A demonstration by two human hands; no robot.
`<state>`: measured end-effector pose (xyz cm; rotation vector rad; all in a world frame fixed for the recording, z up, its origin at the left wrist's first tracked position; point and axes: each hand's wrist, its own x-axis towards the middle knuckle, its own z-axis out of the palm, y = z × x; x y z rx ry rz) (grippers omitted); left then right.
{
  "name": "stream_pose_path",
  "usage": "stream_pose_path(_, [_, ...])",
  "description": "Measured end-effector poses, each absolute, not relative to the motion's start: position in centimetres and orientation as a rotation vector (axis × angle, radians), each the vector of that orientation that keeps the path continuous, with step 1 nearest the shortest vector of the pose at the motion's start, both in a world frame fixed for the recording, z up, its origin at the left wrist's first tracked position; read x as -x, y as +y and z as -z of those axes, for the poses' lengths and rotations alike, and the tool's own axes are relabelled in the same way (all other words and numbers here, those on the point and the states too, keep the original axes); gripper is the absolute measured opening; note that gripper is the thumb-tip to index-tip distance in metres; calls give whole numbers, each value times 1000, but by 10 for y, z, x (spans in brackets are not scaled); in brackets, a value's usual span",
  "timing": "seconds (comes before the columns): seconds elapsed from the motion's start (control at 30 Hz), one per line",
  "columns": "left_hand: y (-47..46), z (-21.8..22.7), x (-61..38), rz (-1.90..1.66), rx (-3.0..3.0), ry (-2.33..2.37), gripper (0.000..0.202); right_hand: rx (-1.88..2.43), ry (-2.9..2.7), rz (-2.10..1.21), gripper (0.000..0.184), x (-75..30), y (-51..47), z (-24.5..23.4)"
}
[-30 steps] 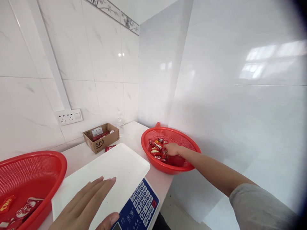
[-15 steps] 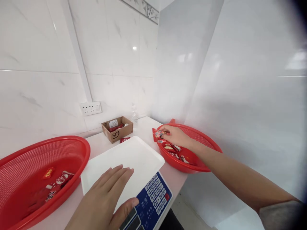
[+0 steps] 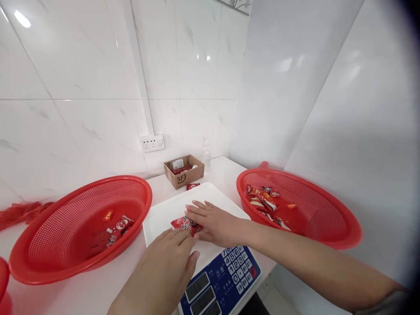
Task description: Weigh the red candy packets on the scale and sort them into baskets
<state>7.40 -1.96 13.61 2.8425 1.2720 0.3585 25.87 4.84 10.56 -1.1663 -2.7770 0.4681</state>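
Note:
A red printed snack packet (image 3: pixel 184 223) lies over the white pan (image 3: pixel 160 218) of a weighing scale. My right hand (image 3: pixel 218 224) rests at its right end, fingers stretched and spread, the thumb at its near side; the hand partly hides the packet. From the near left, my left hand (image 3: pixel 167 262) reaches over the pan with its fingers extended and their tips at the packet's lower edge. Below the hands is the scale's blue keypad panel (image 3: pixel 220 282), partly covered by my right forearm.
Red baskets stand left (image 3: pixel 36 269) and right (image 3: pixel 351 234), with several small packets inside. Behind the scale are an open cardboard box (image 3: pixel 188 178), another red packet (image 3: pixel 193 186) and a clear bottle (image 3: pixel 206 153). Red netting (image 3: pixel 22 214) lies at far left.
My right hand has moved left from the right basket to the scale pan with the red packet. My left hand has come up against the packet. The view has turned left.

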Motion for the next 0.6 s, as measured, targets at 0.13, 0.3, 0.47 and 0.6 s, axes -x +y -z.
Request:
stream_pose_path(0.13, [-14, -135, -74, -383, -2774, 1337, 29, 1148, -2806, -563, 66, -254, 50, -94])
stream_pose_path(0.3, [-1, -127, -77, -322, -2630, 1366, 41, 1113, -2777, -586, 64, -259, 49, -95])
stream_pose_path(0.47, [11, -113, -79, -252, -2493, 1377, 45, 1066, -2736, -601, 70, -279, 36, -107])
stream_pose_path(0.6, [20, -104, -81, -161, -2486, 1411, 47, 1334, -2570, -516, 62, -320, 40, -121])
